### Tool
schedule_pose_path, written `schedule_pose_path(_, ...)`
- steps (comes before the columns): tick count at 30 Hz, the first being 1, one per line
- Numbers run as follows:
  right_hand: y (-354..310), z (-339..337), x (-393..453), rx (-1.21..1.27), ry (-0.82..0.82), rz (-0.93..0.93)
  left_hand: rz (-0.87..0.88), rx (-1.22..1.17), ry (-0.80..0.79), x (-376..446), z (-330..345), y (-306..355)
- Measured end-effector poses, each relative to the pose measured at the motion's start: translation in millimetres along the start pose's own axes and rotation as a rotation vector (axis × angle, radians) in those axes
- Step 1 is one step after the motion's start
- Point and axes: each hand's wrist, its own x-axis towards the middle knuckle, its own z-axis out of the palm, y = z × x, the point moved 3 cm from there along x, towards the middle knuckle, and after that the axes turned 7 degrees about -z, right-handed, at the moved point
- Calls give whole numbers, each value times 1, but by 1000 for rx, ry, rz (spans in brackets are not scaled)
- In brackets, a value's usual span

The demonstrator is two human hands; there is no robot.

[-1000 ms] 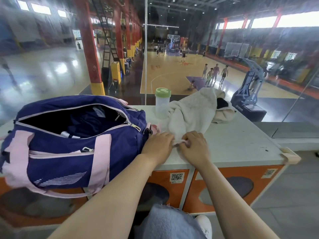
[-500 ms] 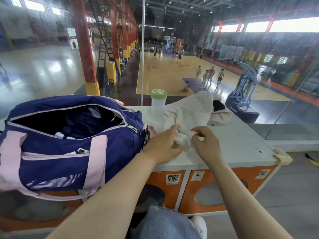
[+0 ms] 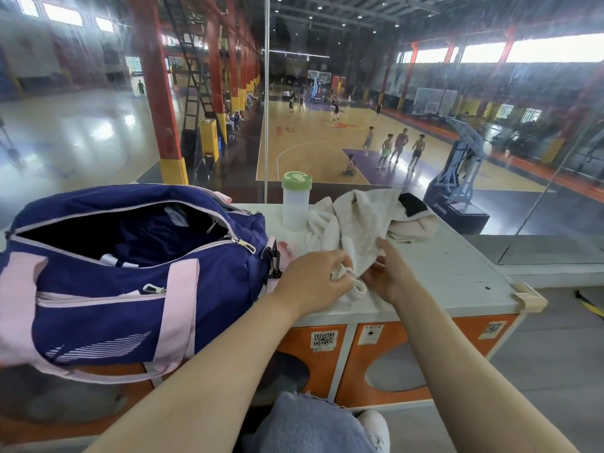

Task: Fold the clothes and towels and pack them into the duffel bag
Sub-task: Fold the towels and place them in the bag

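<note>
Head view: both hands (image 3: 351, 277) now lifting towel (image 3: 356, 230) edge.

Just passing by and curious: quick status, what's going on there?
Left hand and right hand both pinch the white towel. Duffel bag unzipped, waiting. Bottle touching the towel.

- A navy duffel bag (image 3: 108, 282) with pink straps sits on the left of the counter (image 3: 457, 273), its top zip open; dark folded clothes (image 3: 157, 240) lie inside.
- A crumpled off-white towel (image 3: 356, 223) lies on the counter to the right of the bag, its near corner lifted.
- Behind it, touching, a cream garment (image 3: 415, 225) with a black patch lies bunched up.
</note>
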Motion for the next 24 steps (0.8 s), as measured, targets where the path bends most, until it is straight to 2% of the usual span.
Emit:
schedule_pose_path(3,-19,5,23,50,-36,-76,-1,-6,-62,-2,1,-2)
schedule_pose_path(7,-41,5,31,16,60,-178,-45,-38,-130,-2,5,-9)
schedule_pose_path(12,-43,23,-31,-548,-114,-557,-149,-249,-178,-2,4,-12)
schedule_pose_path(14,-33,21,-51,-658,-263,-609,-172,-357,-182,-1,4,-12)
schedule_pose_path(16,-22,16,-66,-735,-464,-542,-184,-533,-189,-1,6,-12)
schedule_pose_path(18,-12,8,-72,-747,-535,-440,-202,-604,-205,-1,9,-11)
schedule_pose_path(20,-5,-3,-73,-647,-458,-341,-159,-519,-184,2,14,-11)
schedule_pose_path(24,10,-15,-70,-281,-347,-159,-119,-278,-113,4,17,-14)
